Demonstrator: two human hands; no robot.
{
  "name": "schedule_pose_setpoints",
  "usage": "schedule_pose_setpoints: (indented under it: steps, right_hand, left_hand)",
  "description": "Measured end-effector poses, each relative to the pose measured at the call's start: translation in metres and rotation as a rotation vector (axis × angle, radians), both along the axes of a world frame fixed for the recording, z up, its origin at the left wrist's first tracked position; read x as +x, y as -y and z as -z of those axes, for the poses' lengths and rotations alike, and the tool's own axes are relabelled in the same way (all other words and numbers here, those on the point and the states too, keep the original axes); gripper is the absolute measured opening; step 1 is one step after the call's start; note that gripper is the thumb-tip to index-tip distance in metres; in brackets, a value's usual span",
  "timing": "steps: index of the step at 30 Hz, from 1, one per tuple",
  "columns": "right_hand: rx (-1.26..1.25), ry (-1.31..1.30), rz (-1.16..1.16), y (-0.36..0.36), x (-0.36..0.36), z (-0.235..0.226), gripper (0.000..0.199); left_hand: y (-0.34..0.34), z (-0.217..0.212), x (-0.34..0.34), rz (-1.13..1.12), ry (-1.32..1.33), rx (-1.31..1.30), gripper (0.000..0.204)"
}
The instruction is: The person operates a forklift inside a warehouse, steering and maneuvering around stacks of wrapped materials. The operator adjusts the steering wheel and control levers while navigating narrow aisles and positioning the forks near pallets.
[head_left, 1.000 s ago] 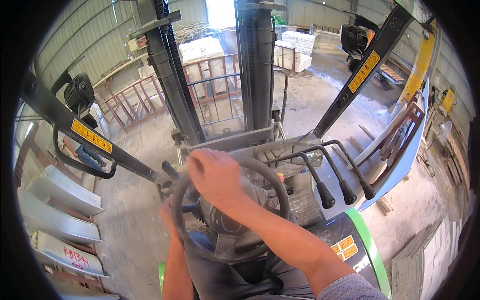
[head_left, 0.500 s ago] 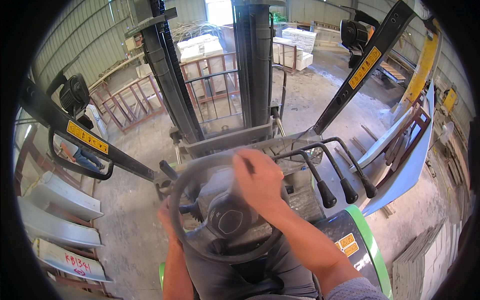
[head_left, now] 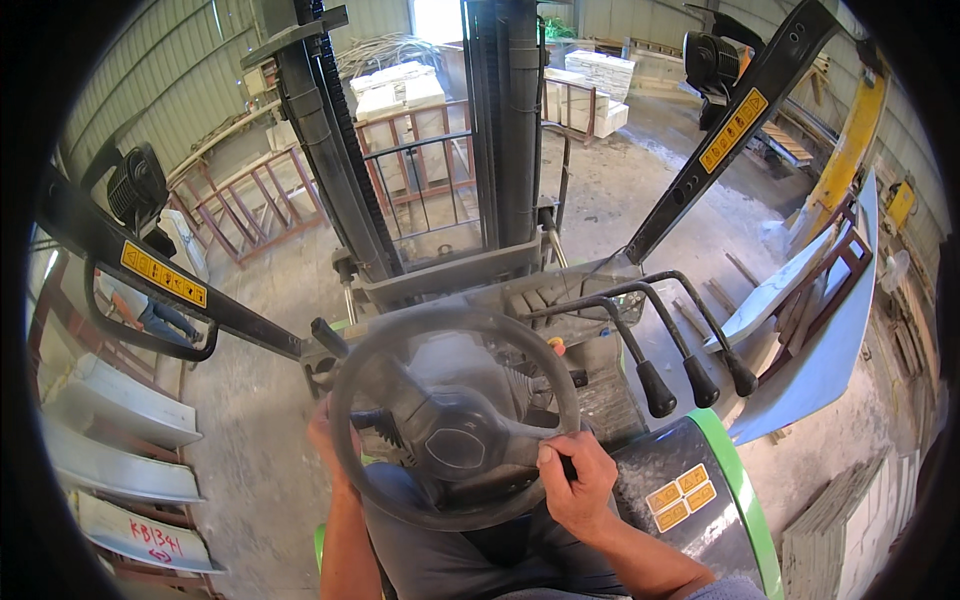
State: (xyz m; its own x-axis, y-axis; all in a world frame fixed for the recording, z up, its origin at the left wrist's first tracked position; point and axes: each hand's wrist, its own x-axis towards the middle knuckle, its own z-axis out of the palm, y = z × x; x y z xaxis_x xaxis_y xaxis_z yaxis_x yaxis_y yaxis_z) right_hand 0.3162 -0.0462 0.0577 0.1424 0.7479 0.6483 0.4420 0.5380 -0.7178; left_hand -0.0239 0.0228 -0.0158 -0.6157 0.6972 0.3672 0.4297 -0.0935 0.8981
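A black, dusty steering wheel (head_left: 352, 480) stands in front of my lap. My right hand (head_left: 580, 485) is closed round its lower right rim, the thumb lying near the spoke. At the left rim is my left hand (head_left: 322, 435); the rim partly covers it and its fingers are hidden, so its grip cannot be made out. Above it a short black lever (head_left: 328, 336) sticks out beside the column. To the right of the wheel rise three bent black control levers with knobs, the nearest lever knob (head_left: 656, 390) among them; neither hand touches them.
The forklift mast (head_left: 508, 140) stands ahead, with stacked pale slabs (head_left: 400, 95) and brown metal racks (head_left: 250, 205) beyond. Curved white panels (head_left: 130, 455) line the left side, where a person in blue trousers (head_left: 165, 318) is partly visible. A leaning blue-white sheet (head_left: 825, 365) stands right.
My right hand has moved from the top of the steering wheel down to its lower right rim. The wheel has turned clockwise. My left hand stays near the left rim.
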Motion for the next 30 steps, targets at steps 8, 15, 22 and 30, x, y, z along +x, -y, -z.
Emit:
schedule_pose_setpoints:
  steps: [8, 15, 22, 30]
  right_hand:
    - [0.027, 0.010, 0.039, -0.024, -0.001, -0.015, 0.010]
    - [0.014, -0.135, 0.012, -0.070, -0.026, -0.052, 0.007]
    - [0.280, -0.127, -0.005, -0.115, -0.083, -0.078, 0.008]
    - [0.276, -0.102, -0.057, -0.110, -0.137, -0.089, 0.010]
  left_hand:
    - [0.010, -0.011, 0.003, 0.016, -0.129, -0.009, 0.024]
    - [0.010, -0.010, 0.002, 0.137, 0.212, 0.063, 0.023]
    - [0.010, -0.007, -0.004, 0.033, -0.144, 0.075, 0.027]
    - [0.005, 0.018, -0.027, 0.018, -0.062, 0.043, 0.023]
